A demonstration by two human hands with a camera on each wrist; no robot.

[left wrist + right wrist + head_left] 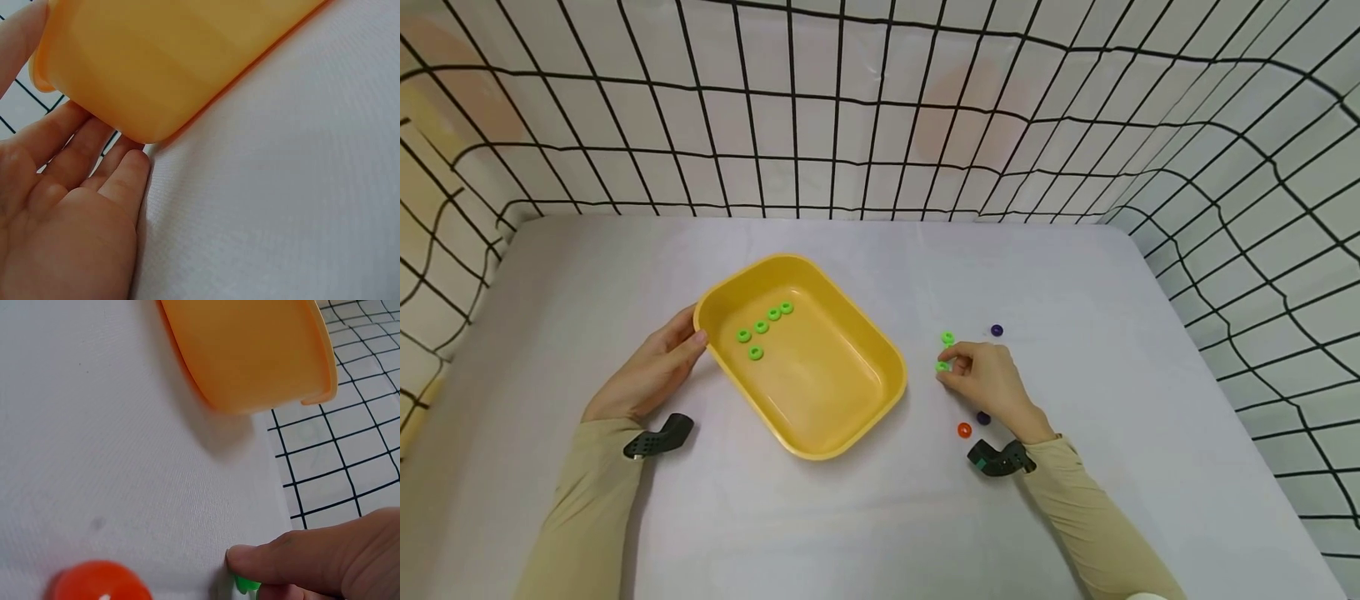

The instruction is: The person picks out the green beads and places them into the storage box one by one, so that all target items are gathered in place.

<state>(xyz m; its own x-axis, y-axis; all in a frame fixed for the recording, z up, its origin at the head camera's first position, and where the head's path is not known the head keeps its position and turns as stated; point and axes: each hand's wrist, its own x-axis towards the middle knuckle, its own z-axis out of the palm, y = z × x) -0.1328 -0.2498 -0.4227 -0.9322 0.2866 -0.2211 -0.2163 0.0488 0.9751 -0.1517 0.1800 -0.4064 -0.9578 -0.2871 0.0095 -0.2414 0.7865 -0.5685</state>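
A yellow plastic tray (820, 375) sits tilted across the table in the head view, several small green rings (761, 327) lying inside near its left end. At that left corner my left hand (651, 367) grips the tray, thumb over the rim and fingers along the outer wall (144, 69). To the tray's right, my right hand (988, 379) pinches a green ring (942, 367) between thumb and fingers, low over the table. That ring, mostly hidden by the thumb, shows as a green sliver (245, 585) in the right wrist view. Another green ring (948, 337) lies just beyond the fingertips.
Near the right hand lie a purple ring (997, 330) at the back, a dark purple ring (983, 418) and an orange-red ring (965, 430) nearer the front. Black wire mesh (835, 125) stands around the back and sides of the white-covered table (820, 533).
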